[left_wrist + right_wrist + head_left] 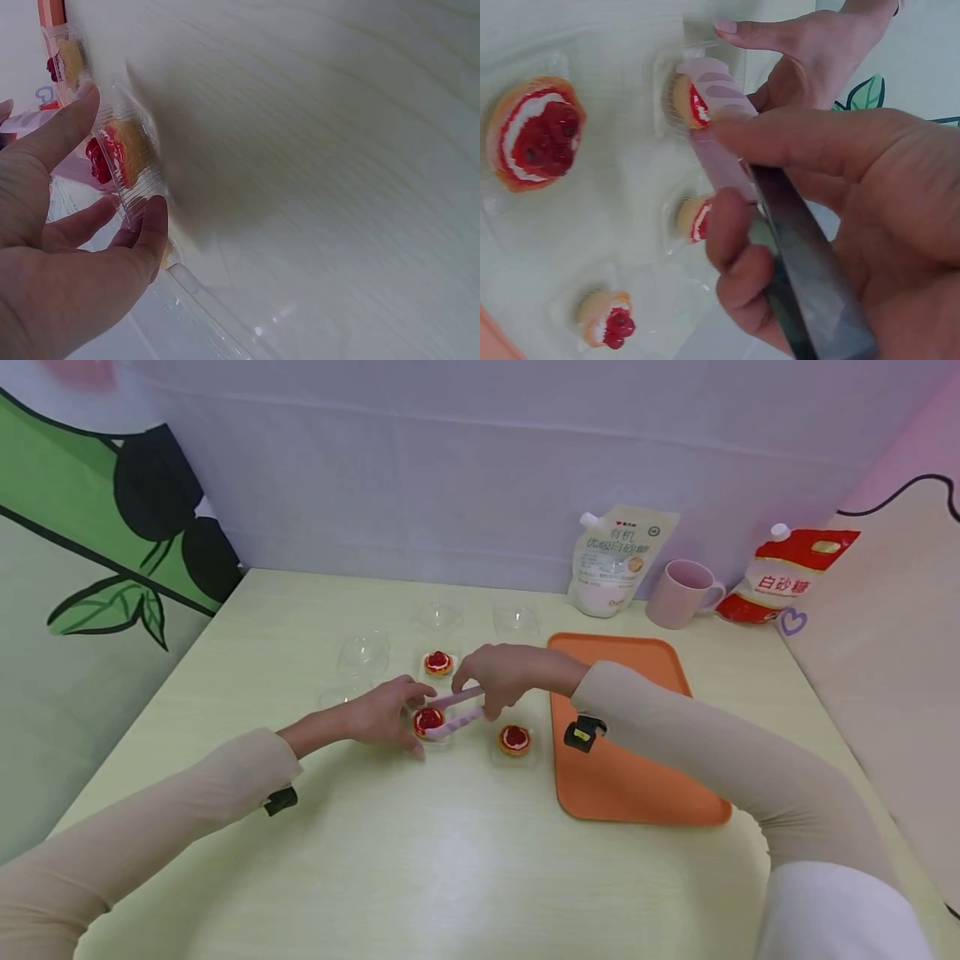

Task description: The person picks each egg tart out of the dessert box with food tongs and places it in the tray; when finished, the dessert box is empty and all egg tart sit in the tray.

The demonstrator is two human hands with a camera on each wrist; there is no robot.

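Note:
My left hand (384, 712) holds a small clear plastic box (142, 196) by its opposite edges, thumb on one side and fingers on the other. Inside the box sits a fruit tart (429, 720) with red berries and a white cream ring. My right hand (504, 677) grips a pair of tongs (810, 262) with a metal handle and lilac slotted ends. The lilac ends (457, 723) reach down to either side of that tart. Another tart (514, 740) stands in its clear base to the right, and one more tart (437, 662) lies behind.
Clear open lids (364, 652) lie toward the back left. An orange tray (637, 777) is on the right, partly under my right forearm. A white sugar pouch (622, 560), a pink mug (678, 595) and a red sugar pouch (783, 578) line the back edge.

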